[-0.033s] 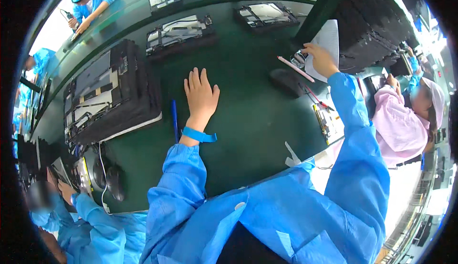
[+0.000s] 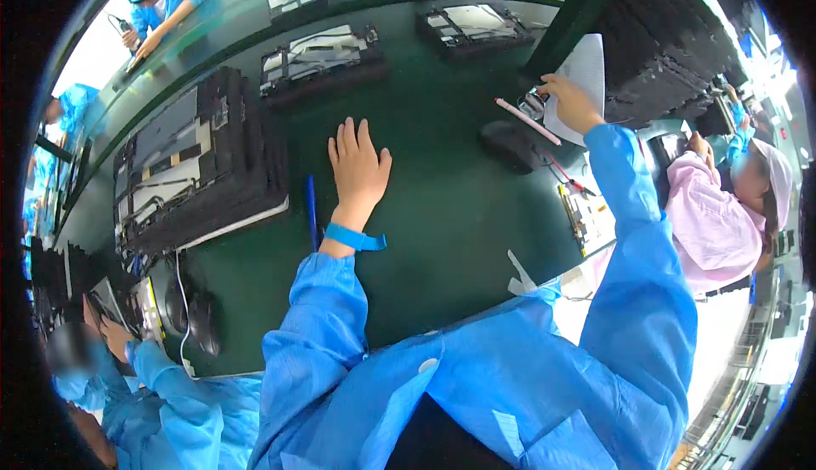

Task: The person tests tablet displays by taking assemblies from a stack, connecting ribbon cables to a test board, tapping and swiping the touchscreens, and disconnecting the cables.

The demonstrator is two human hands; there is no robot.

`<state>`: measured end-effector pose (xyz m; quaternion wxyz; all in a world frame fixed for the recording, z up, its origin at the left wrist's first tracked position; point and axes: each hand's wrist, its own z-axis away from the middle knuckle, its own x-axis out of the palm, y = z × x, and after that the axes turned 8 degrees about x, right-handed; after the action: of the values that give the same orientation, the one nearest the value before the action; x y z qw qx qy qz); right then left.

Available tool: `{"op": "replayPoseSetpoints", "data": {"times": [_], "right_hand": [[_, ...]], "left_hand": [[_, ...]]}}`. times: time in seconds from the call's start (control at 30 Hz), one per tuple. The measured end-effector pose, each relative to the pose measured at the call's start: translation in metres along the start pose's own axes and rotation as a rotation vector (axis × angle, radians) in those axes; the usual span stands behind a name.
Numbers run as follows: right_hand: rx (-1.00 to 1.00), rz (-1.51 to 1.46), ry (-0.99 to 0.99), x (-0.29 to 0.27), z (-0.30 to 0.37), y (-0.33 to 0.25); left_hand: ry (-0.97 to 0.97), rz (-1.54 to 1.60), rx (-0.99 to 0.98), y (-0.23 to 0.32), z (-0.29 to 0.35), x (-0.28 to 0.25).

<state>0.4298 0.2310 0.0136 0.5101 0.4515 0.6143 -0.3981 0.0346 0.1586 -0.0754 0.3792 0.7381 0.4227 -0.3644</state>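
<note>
My left hand (image 2: 359, 164) lies flat on the dark green tabletop (image 2: 442, 189), its fingers spread and nothing in them. A blue band (image 2: 355, 239) circles that wrist, and beside it lies a blue pen (image 2: 311, 211). Over at the right, my right hand (image 2: 575, 106) rests on a white sheet of paper (image 2: 586, 66) with its fingers bent and drawn together. Its fingertips reach the edge of a small shiny object (image 2: 533, 103); what they pinch, if anything, is hidden. Close by are a pink pen (image 2: 527, 121) and a black computer mouse (image 2: 508, 145).
Left stands a stack of black foam trays (image 2: 246, 164) bearing electronic parts. Two similar trays (image 2: 323, 58) sit further back. A tall dark foam stack (image 2: 654, 53) rises at the far right. Co-workers flank me: one in blue (image 2: 187, 410), one in pink (image 2: 712, 215).
</note>
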Motion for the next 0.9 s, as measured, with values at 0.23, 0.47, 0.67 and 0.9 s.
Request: {"op": "replayPoseSetpoints", "data": {"times": [0.23, 0.47, 0.67, 0.9], "right_hand": [[-0.115, -0.221, 0.082, -0.052, -0.04, -0.096], [-0.272, -1.014, -0.096, -0.039, -0.092, -0.244], [-0.235, -1.373, -0.291, -0.044, -0.09, -0.386], [-0.2, -1.252, 0.081, -0.01, -0.092, -0.432]], "left_hand": [[0.174, 0.393, 0.08, 0.029, -0.014, -0.068], [0.697, 0.329, 0.209, 0.022, -0.004, -0.24], [1.01, -0.435, -0.691, -0.167, 0.079, -0.262], [1.153, 0.24, -0.832, -0.192, 0.076, -0.242]]}}
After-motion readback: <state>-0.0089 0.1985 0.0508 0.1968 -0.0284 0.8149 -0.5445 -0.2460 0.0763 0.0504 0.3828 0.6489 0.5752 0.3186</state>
